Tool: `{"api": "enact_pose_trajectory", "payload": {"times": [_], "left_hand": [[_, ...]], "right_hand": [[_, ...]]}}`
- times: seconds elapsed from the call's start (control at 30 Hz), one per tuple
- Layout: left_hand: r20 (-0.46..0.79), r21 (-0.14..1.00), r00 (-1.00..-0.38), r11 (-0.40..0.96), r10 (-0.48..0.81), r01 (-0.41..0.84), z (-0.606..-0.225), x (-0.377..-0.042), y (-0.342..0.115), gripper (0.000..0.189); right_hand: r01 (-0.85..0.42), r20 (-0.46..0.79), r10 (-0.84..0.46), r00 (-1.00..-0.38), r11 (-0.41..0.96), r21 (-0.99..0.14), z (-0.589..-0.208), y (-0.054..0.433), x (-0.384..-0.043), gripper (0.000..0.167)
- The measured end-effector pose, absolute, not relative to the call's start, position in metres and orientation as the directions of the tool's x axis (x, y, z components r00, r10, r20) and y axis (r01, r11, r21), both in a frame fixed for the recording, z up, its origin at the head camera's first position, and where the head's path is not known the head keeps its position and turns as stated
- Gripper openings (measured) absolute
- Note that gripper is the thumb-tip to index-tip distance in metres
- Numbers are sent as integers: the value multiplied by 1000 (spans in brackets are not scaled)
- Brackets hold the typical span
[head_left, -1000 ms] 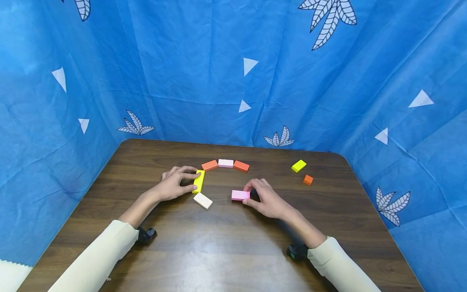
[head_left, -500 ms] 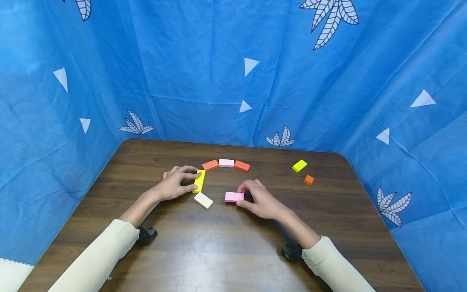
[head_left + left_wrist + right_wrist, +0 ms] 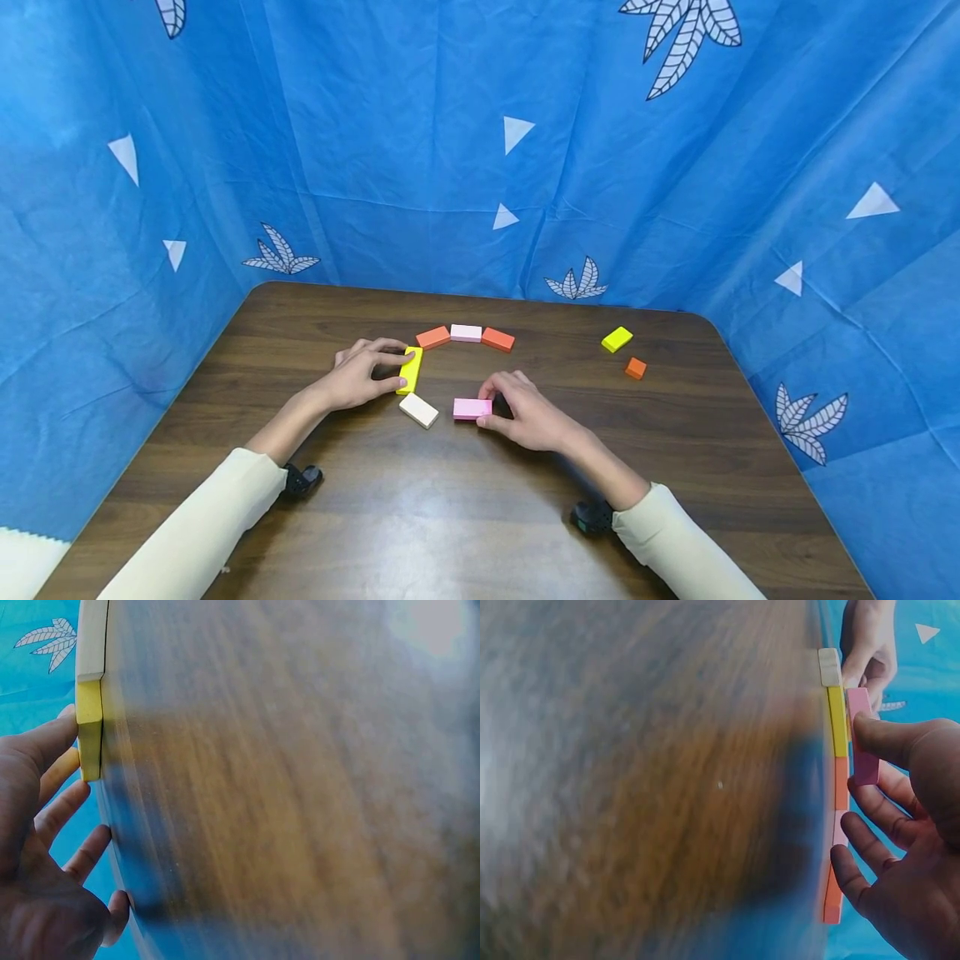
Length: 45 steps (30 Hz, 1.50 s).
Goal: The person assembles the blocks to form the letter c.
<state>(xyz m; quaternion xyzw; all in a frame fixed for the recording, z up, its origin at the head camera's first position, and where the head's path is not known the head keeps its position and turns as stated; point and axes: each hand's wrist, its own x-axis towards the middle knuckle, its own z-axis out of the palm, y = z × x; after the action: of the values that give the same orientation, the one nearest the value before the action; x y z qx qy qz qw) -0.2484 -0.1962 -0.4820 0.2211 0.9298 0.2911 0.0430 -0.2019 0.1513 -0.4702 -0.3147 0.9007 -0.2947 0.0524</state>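
In the head view my left hand (image 3: 360, 373) has its thumb and index fingertips resting on a long yellow block (image 3: 410, 372), the thumb nearer its front end. A cream block (image 3: 419, 410) lies close to that front end, angled. To the right of it, my right hand (image 3: 528, 412) pinches a pink block (image 3: 468, 409) by its right end between thumb and fingers. In the right wrist view the pink block (image 3: 864, 742) stands off the tabletop, with the yellow block (image 3: 838, 724) beyond it. Two orange-red blocks (image 3: 433, 337) (image 3: 498, 339) flank a pale pink block (image 3: 466, 333), curving on from the yellow one.
Toward the back right of the brown wooden table (image 3: 712, 467) lie another yellow block (image 3: 617, 339) and a small orange block (image 3: 636, 368). A blue patterned cloth (image 3: 420, 150) hangs around the back and sides.
My right hand has carried the pink block left and slightly toward the front, closer to the cream block. The left hand stays on the yellow block.
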Motion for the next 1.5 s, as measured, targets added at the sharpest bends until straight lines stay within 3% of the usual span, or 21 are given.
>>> {"api": "enact_pose_trajectory", "payload": {"times": [0.73, 1.5], "left_hand": [[33, 543, -901, 749, 432, 379, -482, -248, -197, 52], [33, 540, -901, 750, 433, 381, -482, -248, -195, 52]], "right_hand": [[-555, 53, -642, -765, 614, -561, -475, 138, -198, 30], [-554, 46, -635, -771, 634, -539, -479, 133, -196, 32]]}}
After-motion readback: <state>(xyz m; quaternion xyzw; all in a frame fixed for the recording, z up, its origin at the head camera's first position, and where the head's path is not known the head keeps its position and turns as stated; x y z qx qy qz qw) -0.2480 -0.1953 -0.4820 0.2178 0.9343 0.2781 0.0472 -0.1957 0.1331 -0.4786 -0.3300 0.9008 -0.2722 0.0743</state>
